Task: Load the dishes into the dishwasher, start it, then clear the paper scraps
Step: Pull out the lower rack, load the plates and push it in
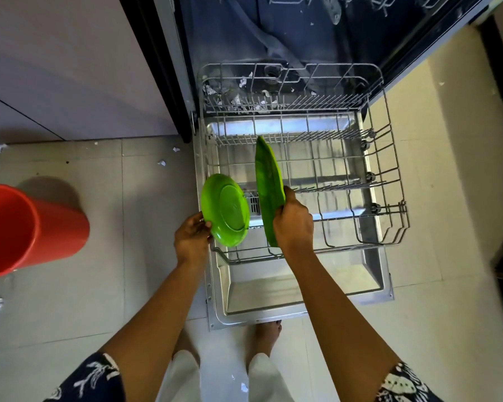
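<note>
Left hand [192, 236] pinches small plate [227, 210] by its rim. Right hand [293, 224] grips large plate [268, 181], edge-on over rack [331, 187] front-left corner. Large plate's face unseen; bucket [26, 227] cut off at left.

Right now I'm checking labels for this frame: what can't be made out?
Head view:
large green plate: edge-on, face unseen; right hand covers its lower rim.
red bucket: cut off by left edge.
paper scraps in lower rack: too small to count.

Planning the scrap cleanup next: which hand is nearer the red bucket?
Left. The left hand, holding the small green plate, is right of the red bucket; the right hand is farther right, gripping the large green plate over the rack.
</note>
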### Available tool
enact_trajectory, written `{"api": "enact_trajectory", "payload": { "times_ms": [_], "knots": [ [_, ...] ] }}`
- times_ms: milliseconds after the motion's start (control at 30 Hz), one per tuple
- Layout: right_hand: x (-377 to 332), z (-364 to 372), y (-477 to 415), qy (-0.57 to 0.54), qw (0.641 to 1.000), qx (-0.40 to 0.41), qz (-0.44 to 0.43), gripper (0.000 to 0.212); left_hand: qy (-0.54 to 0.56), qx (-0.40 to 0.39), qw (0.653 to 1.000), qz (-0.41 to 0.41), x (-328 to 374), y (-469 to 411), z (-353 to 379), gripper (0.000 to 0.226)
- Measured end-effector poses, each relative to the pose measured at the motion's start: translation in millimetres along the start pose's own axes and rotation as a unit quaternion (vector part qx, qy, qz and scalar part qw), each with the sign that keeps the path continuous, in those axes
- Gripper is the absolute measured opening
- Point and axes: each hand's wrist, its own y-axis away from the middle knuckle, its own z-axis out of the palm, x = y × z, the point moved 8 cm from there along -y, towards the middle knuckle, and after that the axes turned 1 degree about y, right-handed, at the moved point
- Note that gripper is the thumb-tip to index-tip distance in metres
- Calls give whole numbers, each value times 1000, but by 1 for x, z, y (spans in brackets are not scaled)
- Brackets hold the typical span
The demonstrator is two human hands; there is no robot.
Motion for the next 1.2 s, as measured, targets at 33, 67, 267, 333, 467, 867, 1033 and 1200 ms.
{"api": "enact_trajectory", "payload": {
  "times_ms": [33,67,267,333,467,867,1033,1200],
  "knots": [
    [0,2,0,-3,1000,0,4,42,-9,-5,1000,-4,1,1,0,38],
    [0,4,0,-2,1000,-1,6,41,-16,-8,1000,-6,1,1,0,36],
    [-2,26,-4,22,1000,0,-5,33,-45,-32,998,-7,6,3,0,35],
    [-5,29,-5,20,1000,6,4,34,-44,-34,998,-15,7,5,0,33],
    [-20,19,-13,8,1000,13,3,39,-62,-33,997,-7,12,2,-3,20],
    [-133,-18,-146,53,991,66,-99,33,-216,-126,968,22,99,-102,62,45],
    [-149,2,-168,81,990,43,-104,34,-99,-111,986,-79,82,-110,75,44],
    [-153,14,-168,106,987,55,-105,41,-66,-138,985,-80,79,-105,80,48]
  ]
}}
